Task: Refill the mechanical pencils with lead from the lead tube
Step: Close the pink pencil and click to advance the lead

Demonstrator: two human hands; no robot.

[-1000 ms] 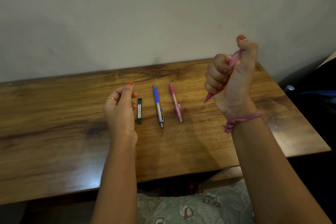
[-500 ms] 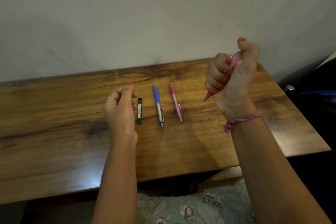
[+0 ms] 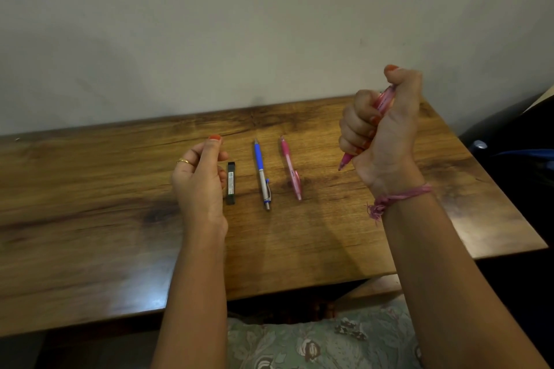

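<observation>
The right hand (image 3: 380, 126) is fisted round a pink pencil (image 3: 385, 100), thumb bent over its top end, tip pointing down toward the table (image 3: 90, 234) near the far right corner. The left hand (image 3: 199, 180) hovers with fingers loosely curled, thumb near the forefinger; whether anything is pinched there cannot be told. Just to its right lies the black lead tube (image 3: 230, 183), long axis running from near edge to far edge, so the left hand is much the nearer one to take it. Further right, parallel to the tube, lie a blue pencil (image 3: 262, 174) and a second pink pencil (image 3: 290, 166), mid-table.
</observation>
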